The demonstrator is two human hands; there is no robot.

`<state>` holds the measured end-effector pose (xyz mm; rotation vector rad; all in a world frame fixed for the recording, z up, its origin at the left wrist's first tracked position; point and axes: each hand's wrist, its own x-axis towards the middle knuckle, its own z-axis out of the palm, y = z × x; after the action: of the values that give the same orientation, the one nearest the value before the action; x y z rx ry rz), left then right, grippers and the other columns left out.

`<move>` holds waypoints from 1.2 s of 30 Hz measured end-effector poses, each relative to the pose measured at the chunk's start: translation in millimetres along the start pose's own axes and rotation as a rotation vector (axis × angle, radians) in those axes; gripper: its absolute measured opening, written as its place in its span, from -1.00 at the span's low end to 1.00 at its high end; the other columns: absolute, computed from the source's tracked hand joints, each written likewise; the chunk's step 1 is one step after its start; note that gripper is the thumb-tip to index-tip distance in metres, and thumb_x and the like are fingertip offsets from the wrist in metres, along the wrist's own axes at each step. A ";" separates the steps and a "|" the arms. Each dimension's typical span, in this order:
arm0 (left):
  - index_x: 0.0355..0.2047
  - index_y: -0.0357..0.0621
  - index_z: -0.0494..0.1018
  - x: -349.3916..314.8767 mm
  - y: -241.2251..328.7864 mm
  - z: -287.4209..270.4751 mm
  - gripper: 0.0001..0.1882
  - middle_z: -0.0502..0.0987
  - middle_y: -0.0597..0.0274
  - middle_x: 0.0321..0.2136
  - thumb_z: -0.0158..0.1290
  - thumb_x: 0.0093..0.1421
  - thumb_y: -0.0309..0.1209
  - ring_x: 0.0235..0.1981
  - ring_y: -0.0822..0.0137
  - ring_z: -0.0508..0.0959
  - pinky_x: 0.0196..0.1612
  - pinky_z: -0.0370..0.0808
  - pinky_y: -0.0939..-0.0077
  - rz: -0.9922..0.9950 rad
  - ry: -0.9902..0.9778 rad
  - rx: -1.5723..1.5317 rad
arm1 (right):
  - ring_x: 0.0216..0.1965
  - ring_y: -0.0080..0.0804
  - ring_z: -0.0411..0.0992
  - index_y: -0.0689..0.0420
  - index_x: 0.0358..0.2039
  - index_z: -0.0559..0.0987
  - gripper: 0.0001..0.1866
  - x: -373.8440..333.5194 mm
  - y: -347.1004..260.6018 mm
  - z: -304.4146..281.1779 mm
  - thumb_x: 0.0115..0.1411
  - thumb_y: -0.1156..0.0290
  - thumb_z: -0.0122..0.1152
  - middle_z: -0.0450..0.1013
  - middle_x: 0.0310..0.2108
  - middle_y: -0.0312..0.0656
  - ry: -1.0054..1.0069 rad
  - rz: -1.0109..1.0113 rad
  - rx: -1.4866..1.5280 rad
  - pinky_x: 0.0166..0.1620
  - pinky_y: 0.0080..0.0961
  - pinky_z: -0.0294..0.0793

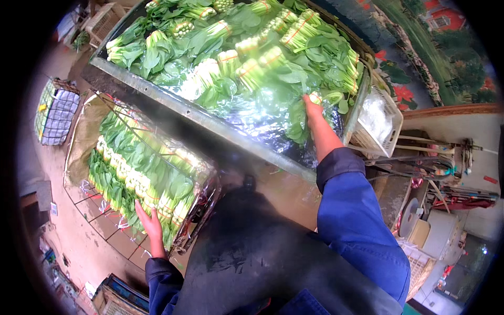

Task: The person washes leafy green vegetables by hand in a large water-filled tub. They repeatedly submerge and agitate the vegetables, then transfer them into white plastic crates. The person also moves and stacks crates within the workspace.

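Note:
In the far right part of a metal-rimmed water trough [210, 122], my right hand [314, 109] is closed around a bunch of leafy greens [297, 121]. Its pale stem end shows above my fingers and its leaves hang over the water. More bunches of greens [252, 73], bound with orange-red bands, float in the trough. To the left, my left hand [150, 223] lies with fingers apart against the near end of rows of banded greens [137, 181] packed in a wire-framed crate [196, 206]. Nothing shows in its grip.
Beyond the trough's right end stands a white plastic basket [387, 118] with clear plastic in it. A cloth-covered wire crate [59, 113] sits on the floor at far left. A machine with a round disc [409, 218] and long-handled tools [425, 147] are at right.

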<state>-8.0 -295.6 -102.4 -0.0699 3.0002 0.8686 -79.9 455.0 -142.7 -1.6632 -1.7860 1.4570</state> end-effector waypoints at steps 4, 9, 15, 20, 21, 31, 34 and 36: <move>0.46 -0.15 0.00 -20.5 34.0 3.6 -0.21 0.06 -0.10 0.44 0.07 0.28 -0.52 0.46 -0.06 0.05 0.46 -0.02 0.14 -0.018 0.006 -0.003 | 0.19 0.02 0.42 0.29 0.29 0.35 -0.03 31.9 14.4 -13.6 0.15 -0.30 0.21 0.38 0.22 0.18 -0.137 -0.075 -0.358 0.22 -0.19 0.40; 0.47 -0.11 0.01 -40.5 46.1 18.4 -0.18 0.07 -0.08 0.43 0.06 0.22 -0.59 0.45 -0.03 0.08 0.43 0.11 0.16 -0.086 0.005 -0.074 | 0.32 0.14 0.29 0.19 0.40 0.22 0.07 16.3 -25.3 -44.7 0.18 -0.48 -0.09 0.23 0.37 0.08 -0.563 -0.280 -1.199 0.35 -0.08 0.23; 0.47 -0.09 0.02 -44.1 61.0 22.6 -0.17 0.09 -0.06 0.43 0.05 0.21 -0.63 0.42 0.02 0.16 0.37 0.26 0.20 -0.077 0.003 -0.065 | 0.37 0.05 0.22 -0.05 0.39 0.32 -0.21 -37.8 -21.4 -24.7 0.26 -0.23 0.04 0.32 0.34 -0.10 -0.289 -0.450 -1.407 0.32 0.20 0.18; 0.47 -0.11 0.02 -31.0 82.1 20.8 -0.19 0.10 -0.06 0.43 0.04 0.23 -0.61 0.42 0.04 0.16 0.37 0.25 0.22 -0.086 0.018 -0.107 | 0.36 0.04 0.21 -0.07 0.37 0.33 -0.44 11.0 60.5 -14.6 0.37 0.16 -0.05 0.31 0.33 -0.11 -0.521 -1.078 -1.592 0.34 0.45 -0.02; 0.47 -0.11 0.02 -22.9 87.6 22.0 -0.19 0.10 -0.06 0.43 0.04 0.23 -0.60 0.43 0.05 0.16 0.37 0.26 0.22 -0.072 0.000 -0.087 | 0.37 0.06 0.20 -0.11 0.38 0.31 -0.45 41.9 93.2 -30.0 0.37 0.23 -0.06 0.31 0.33 -0.12 -0.543 -1.334 -1.432 0.35 0.48 -0.07; 0.47 -0.07 0.03 -44.3 86.0 21.0 -0.20 0.14 -0.02 0.41 0.04 0.25 -0.59 0.16 0.06 0.45 0.22 0.41 0.27 -0.079 0.035 -0.127 | 0.24 -0.03 0.33 0.14 0.21 0.42 -0.43 -46.3 -45.7 -80.2 0.14 0.41 0.15 0.41 0.19 0.00 -0.872 -1.418 -1.574 0.42 0.12 0.02; 0.47 -0.07 0.04 -39.3 90.0 20.2 -0.20 0.15 -0.03 0.40 0.06 0.25 -0.58 0.19 0.06 0.43 0.23 0.40 0.28 -0.099 0.008 -0.137 | 0.14 -0.05 0.44 0.14 0.17 0.45 -0.42 -66.8 -31.5 -67.9 0.11 0.30 0.25 0.49 0.06 -0.04 -1.087 -1.318 -1.367 0.41 0.10 0.07; 0.46 -0.08 0.05 -30.6 92.7 21.9 -0.20 0.17 -0.04 0.39 0.07 0.25 -0.58 0.20 0.07 0.42 0.24 0.39 0.28 -0.121 -0.011 -0.121 | 0.10 -0.04 0.44 0.09 0.15 0.46 -0.53 -94.5 -8.9 -62.0 0.21 0.35 0.12 0.49 0.00 -0.03 -1.070 -1.772 -1.366 0.41 0.07 0.08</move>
<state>18.2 -204.5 -70.5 -0.2452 2.8947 1.0321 -10.2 402.7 -70.2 1.2705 -3.2288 -0.0831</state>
